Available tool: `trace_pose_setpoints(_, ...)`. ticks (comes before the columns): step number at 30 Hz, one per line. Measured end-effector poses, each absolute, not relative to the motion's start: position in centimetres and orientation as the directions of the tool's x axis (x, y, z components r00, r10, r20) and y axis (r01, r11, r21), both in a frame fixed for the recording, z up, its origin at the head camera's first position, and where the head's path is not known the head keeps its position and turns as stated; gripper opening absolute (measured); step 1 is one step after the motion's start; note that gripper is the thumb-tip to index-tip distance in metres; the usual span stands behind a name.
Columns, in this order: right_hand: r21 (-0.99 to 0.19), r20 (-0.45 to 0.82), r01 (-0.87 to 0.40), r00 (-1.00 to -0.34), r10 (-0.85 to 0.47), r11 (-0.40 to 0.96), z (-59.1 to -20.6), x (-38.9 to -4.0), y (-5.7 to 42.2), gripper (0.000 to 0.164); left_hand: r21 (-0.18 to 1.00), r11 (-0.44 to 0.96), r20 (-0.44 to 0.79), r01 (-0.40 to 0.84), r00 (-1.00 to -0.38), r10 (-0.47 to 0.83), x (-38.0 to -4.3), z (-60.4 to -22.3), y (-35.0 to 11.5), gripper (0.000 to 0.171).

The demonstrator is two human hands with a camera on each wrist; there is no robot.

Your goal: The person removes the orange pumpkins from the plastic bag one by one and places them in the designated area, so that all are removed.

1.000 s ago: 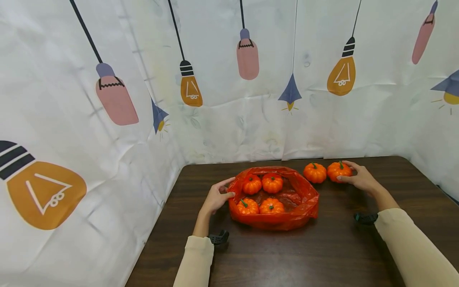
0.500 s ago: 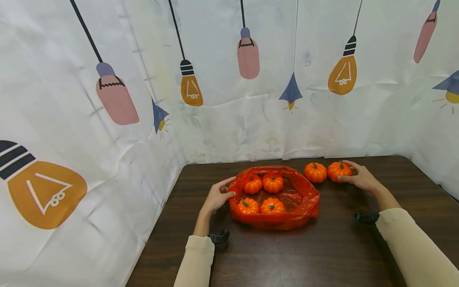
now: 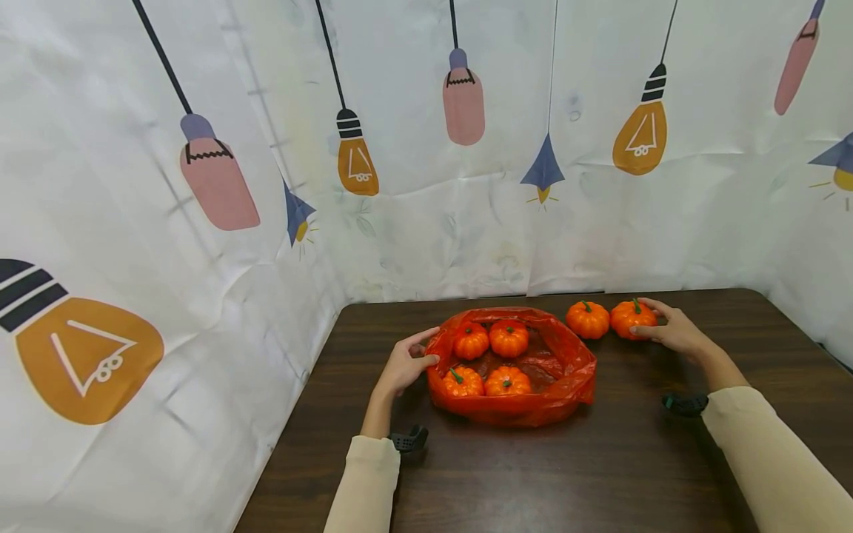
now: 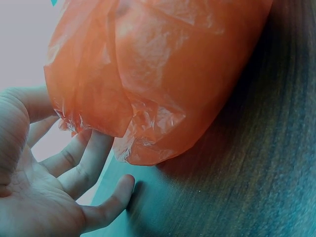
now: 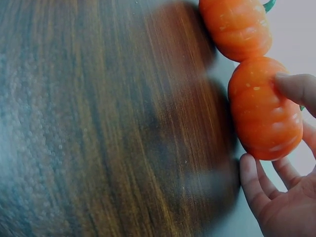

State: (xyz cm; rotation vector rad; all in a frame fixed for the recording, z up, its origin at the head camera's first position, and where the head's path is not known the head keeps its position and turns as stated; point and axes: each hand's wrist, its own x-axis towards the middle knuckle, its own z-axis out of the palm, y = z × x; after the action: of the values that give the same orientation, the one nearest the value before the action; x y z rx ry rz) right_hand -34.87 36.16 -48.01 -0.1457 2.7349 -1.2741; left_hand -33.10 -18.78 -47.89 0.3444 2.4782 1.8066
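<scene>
Nearest the camera: two cream sleeves, left (image 3: 365,481) and right (image 3: 773,451), come in from the lower edge, a black wrist device showing at the left wrist (image 3: 409,440) and another at the right wrist (image 3: 685,404). Below them, a dark wood-grain table (image 3: 533,481).

Left hand (image 3: 402,368) at the left side of a red plastic bag (image 3: 513,414), pinching its rim between thumb and fingers; little finger stands apart from the plastic in the left wrist view. Some fingertips are behind the film, so their exact contact is hard to judge.

Bag rests on the table, mouth up, holding four orange pumpkins: front-left pumpkin (image 3: 464,382) with green stem, front-right pumpkin (image 3: 508,381), back-left pumpkin (image 3: 471,340), back-right pumpkin (image 3: 509,338).

Farther back, right of the bag: right hand (image 3: 676,331) grips the outer pumpkin (image 3: 631,320), thumb on its near side, fingers curved about it. Inner pumpkin (image 3: 588,320) sits just beside it, between it and the bag.

Behind the table: white backdrop (image 3: 426,244), creased, printed with hanging lamps and bulbs.
</scene>
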Motion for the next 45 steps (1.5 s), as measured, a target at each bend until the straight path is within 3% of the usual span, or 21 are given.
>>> trace_pose_setpoints(16,-0.812,-0.063,-0.034,-0.987,-0.145,0.583,-47.8,-34.3,36.1,0.09,0.943,0.303,0.075,0.137,-0.975,0.209,-33.2,-47.9,-18.7,0.058)
trace_pose_setpoints(25,-0.83,0.02,-0.033,-0.999,-0.029,0.557,-46.7,-32.2,35.0,0.086,0.946,0.295,0.075,0.132,-0.978,0.196,-32.1,-46.4,-18.1,0.056)
trace_pose_setpoints(34,-0.809,0.218,-0.198,-0.975,-0.029,0.554,-42.9,-29.4,29.9,0.071,0.945,0.301,0.067,0.131,-0.975,0.213,-33.1,-47.9,-18.8,0.057)
trace_pose_setpoints(40,-0.783,0.323,-0.357,-0.933,-0.159,0.509,-41.3,-28.0,26.1,0.056,0.945,0.295,0.079,0.139,-0.975,0.208,-33.2,-48.0,-18.7,0.057)
trace_pose_setpoints(45,-0.802,0.334,-0.421,-0.904,-0.266,0.424,-41.6,-27.7,23.1,0.054,0.946,0.298,0.07,0.129,-0.977,0.202,-33.3,-47.9,-18.6,0.057)
